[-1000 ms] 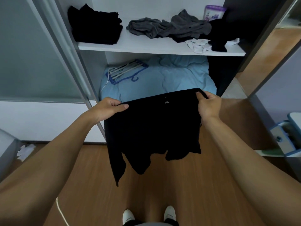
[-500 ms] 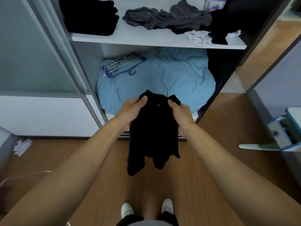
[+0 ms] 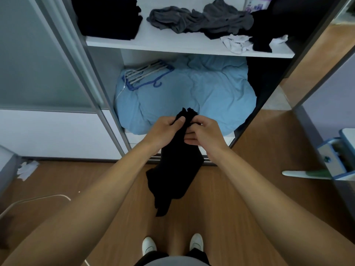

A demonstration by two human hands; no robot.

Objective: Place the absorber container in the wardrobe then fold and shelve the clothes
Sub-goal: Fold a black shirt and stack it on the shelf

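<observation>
A person stands at an open wardrobe. Left hand (image 3: 165,131) & right hand (image 3: 205,133) both grip the bunched top of a soft black fabric garment (image 3: 176,169). It is held near the viewer, in front of the lower compartment, and its loose end dangles twd the brown wooden floor (image 3: 221,208).

Risk: w/ so much cloth hanging free, the fold could slip apart or drag on the floor.

On the far white wardrobe shelf (image 3: 172,44):
- folded black clothes stack (image 3: 107,16) at left
- crumpled grey garment (image 3: 199,20) in the middle, crowding the landing space
- small white crumpled cloth (image 3: 237,43) right of it
- purple-and-white absorber container (image 3: 257,4) far right, partly cut off

Below the shelf lies rumpled light-blue bedding (image 3: 192,93) w/ blue-and-white plastic hangers (image 3: 148,73) on it.
</observation>
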